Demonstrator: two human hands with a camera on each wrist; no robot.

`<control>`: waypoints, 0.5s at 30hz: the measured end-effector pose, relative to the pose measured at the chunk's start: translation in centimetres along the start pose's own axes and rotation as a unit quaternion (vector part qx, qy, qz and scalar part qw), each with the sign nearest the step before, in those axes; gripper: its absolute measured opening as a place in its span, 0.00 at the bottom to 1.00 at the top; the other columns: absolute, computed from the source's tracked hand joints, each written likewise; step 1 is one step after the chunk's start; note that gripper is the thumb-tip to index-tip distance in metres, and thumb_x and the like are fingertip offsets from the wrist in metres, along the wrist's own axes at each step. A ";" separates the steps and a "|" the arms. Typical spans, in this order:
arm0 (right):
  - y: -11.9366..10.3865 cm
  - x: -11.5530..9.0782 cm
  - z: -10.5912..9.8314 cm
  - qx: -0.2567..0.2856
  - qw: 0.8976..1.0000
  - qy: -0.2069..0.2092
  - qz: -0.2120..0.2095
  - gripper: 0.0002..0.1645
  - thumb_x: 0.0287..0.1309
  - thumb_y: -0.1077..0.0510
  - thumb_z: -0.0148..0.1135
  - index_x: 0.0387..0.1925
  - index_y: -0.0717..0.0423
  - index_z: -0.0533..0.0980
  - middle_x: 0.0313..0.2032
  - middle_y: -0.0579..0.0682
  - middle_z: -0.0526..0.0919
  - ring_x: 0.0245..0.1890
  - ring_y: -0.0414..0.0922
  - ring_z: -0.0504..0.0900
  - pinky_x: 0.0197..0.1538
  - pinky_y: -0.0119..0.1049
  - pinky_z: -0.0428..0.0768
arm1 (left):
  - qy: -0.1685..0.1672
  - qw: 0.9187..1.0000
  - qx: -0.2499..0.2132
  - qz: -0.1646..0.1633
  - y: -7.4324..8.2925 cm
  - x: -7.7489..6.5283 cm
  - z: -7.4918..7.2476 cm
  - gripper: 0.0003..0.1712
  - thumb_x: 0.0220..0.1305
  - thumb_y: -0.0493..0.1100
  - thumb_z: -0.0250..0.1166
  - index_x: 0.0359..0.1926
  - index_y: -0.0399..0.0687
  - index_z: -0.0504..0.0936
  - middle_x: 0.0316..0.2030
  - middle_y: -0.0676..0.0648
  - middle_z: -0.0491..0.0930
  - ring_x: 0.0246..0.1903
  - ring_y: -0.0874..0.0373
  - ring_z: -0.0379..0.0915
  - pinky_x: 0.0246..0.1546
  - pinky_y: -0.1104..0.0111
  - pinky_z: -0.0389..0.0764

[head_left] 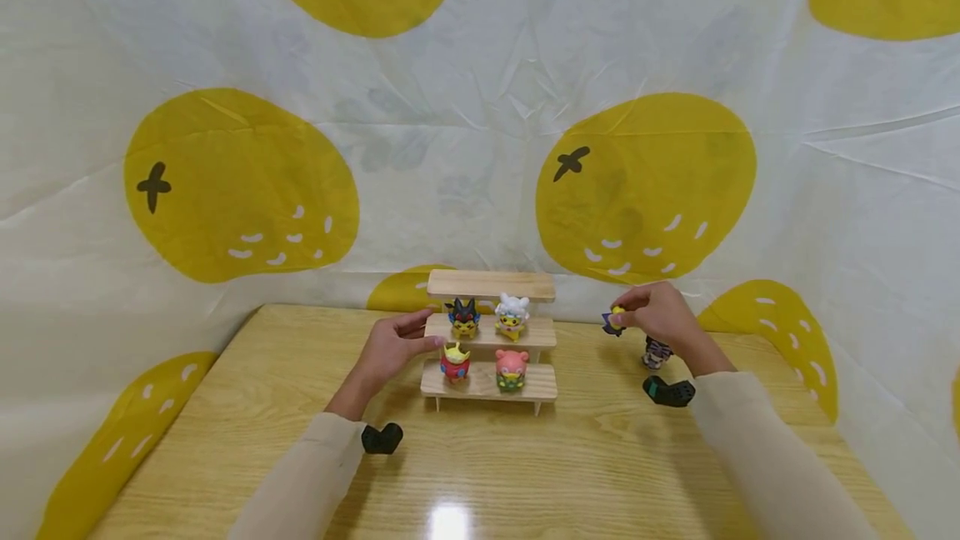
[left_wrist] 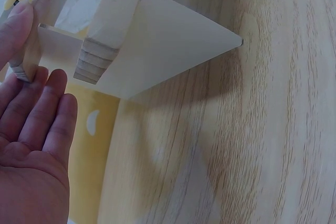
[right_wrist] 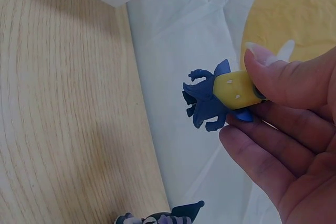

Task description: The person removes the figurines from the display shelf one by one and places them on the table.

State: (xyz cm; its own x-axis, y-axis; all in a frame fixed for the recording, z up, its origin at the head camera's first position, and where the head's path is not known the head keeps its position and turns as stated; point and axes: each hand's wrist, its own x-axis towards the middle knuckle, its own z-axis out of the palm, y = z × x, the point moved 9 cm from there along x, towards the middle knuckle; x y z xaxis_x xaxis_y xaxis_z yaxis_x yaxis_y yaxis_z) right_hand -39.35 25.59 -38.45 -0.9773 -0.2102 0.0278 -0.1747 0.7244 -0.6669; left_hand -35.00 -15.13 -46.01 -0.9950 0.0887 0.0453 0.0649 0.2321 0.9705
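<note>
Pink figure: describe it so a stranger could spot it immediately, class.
Find the wooden stand on the table. On its bottom step, the pink figure stands to the right; its pink head sets it apart from the red figure with a yellow top.

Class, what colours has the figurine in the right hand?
The figurine is mainly blue and yellow, clearest in the right wrist view.

Tiered display stand (head_left: 491,284) looks like pale bare wood, pretty matt tbh, while the table (head_left: 525,465) has a wood-look grain with a glossy glare spot. Blue-and-yellow figurine (right_wrist: 231,90) reads as smooth plastic, and the fruit-print backdrop (head_left: 450,65) is creased, slightly shiny cloth.
</note>
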 end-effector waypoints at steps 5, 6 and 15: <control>0.8 0.1 0.2 0.002 1.000 0.000 0.010 0.21 0.66 0.53 0.72 0.53 0.64 0.85 0.47 0.60 0.90 0.44 0.52 0.85 0.48 0.46 0.84 | 0.002 1.000 -0.001 -0.004 0.1 -0.1 0.1 0.37 0.62 0.49 0.77 0.71 0.53 0.78 0.74 0.40 0.71 0.71 0.43 0.72 0.69 0.54 0.79; 0.9 0.1 0.2 0.001 1.000 0.000 0.012 0.21 0.66 0.53 0.72 0.53 0.64 0.85 0.47 0.60 0.90 0.44 0.52 0.85 0.48 0.46 0.84 | 0.001 1.000 0.001 -0.002 0.2 -0.1 0.1 0.37 0.63 0.49 0.77 0.72 0.52 0.77 0.74 0.40 0.71 0.72 0.42 0.72 0.69 0.54 0.79; 0.9 0.2 0.3 0.007 1.000 0.001 0.012 0.20 0.65 0.53 0.72 0.52 0.63 0.86 0.47 0.61 0.90 0.45 0.53 0.86 0.50 0.49 0.85 | -0.001 1.000 0.001 -0.003 0.2 -0.1 0.0 0.40 0.63 0.49 0.77 0.73 0.48 0.75 0.74 0.39 0.71 0.72 0.41 0.71 0.68 0.54 0.80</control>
State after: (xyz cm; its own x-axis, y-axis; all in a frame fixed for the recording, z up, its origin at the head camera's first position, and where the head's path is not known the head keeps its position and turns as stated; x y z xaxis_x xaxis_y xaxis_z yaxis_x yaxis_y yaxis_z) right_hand -39.63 26.05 -39.24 -0.9815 -0.1909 0.0130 -0.1489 0.7196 -0.6782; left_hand -34.88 -15.08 -45.78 -0.9952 0.0890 0.0398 0.0597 0.2337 0.9705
